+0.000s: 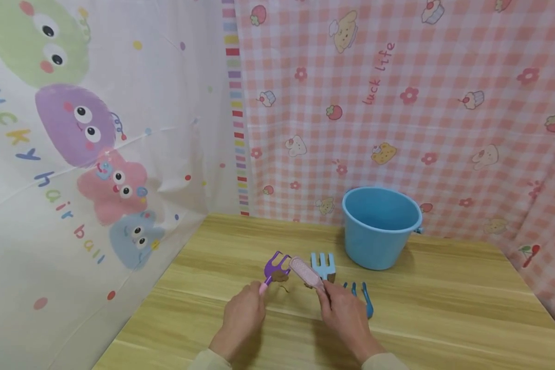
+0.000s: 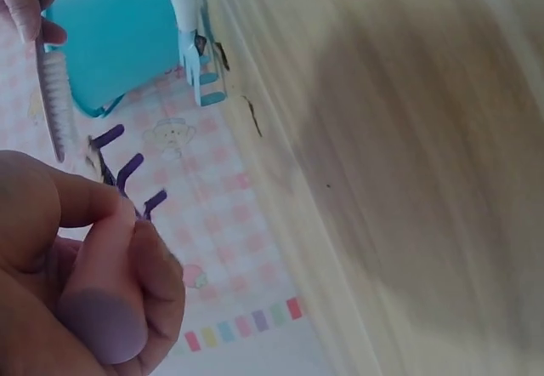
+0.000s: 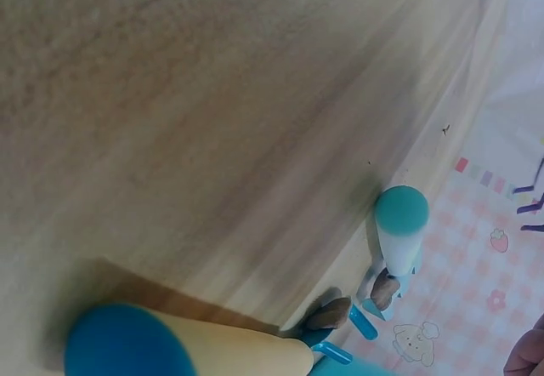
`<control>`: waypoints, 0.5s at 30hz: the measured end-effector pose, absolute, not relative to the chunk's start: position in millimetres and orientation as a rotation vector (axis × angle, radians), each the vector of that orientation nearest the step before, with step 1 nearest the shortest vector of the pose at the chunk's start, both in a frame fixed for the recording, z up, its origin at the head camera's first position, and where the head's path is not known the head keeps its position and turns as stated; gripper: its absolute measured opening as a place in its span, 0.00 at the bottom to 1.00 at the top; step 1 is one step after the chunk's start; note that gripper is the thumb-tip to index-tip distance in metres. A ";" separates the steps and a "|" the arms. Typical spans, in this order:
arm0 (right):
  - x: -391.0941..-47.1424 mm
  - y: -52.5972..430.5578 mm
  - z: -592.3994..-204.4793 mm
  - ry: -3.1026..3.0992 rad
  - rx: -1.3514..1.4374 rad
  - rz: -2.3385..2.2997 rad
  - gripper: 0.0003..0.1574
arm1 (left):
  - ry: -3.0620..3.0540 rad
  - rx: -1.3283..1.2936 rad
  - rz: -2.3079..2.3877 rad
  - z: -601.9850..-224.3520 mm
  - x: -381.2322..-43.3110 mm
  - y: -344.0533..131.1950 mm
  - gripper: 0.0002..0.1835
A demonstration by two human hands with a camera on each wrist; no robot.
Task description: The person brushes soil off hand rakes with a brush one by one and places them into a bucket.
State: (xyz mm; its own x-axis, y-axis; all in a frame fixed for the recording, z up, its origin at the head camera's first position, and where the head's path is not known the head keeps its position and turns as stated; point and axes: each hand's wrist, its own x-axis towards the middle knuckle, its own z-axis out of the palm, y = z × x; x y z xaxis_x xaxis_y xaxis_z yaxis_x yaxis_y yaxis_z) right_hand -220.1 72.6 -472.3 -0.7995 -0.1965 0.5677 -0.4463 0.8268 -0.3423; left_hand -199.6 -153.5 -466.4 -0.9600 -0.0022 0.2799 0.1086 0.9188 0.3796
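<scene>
My left hand [image 1: 244,314] grips the pink handle of a small purple hand rake [image 1: 272,268], its tines pointing up and away. A brown, mud-like clump [image 1: 280,276] clings to the rake's head. In my right hand [image 1: 347,312] is a pale pink brush [image 1: 305,272], held by its handle and angled toward the rake. White bristles [image 2: 58,95] show on the brush's underside in the left wrist view, close to the purple tines. Beyond the brush lies a light blue rake [image 1: 322,262] with brown matter on it. A dark blue rake [image 1: 368,303] is partly hidden by my right hand.
A blue bucket [image 1: 374,246] stands at the back right of the wooden table [image 1: 203,288]. Brown crumbs [image 1: 284,289] lie on the wood near the purple rake. Printed cloths hang behind the table [image 1: 305,123] and along its left side [image 1: 180,128].
</scene>
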 end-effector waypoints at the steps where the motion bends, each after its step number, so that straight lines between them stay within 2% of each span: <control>1: -220.5 72.9 -472.9 -2.473 0.473 0.632 0.06 | -2.811 -0.079 -0.593 -466.5 -200.0 -153.9 0.08; 8: -221.3 73.8 -474.8 -2.478 0.475 0.626 0.06 | -2.882 -0.054 -0.525 -464.5 -199.6 -152.4 0.08; 15: -220.4 75.9 -479.2 -2.456 0.512 0.608 0.06 | -2.884 -0.046 -0.432 -466.2 -198.8 -150.2 0.12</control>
State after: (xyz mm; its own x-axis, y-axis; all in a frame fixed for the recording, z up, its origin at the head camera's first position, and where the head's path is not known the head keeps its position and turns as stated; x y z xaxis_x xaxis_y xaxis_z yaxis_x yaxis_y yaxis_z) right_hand -220.4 75.9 -479.2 -0.7747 -0.2231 0.5917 -0.4734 0.8250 -0.3088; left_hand -198.8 -150.2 -466.2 -0.9743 -0.0020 0.2251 0.0640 0.9563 0.2854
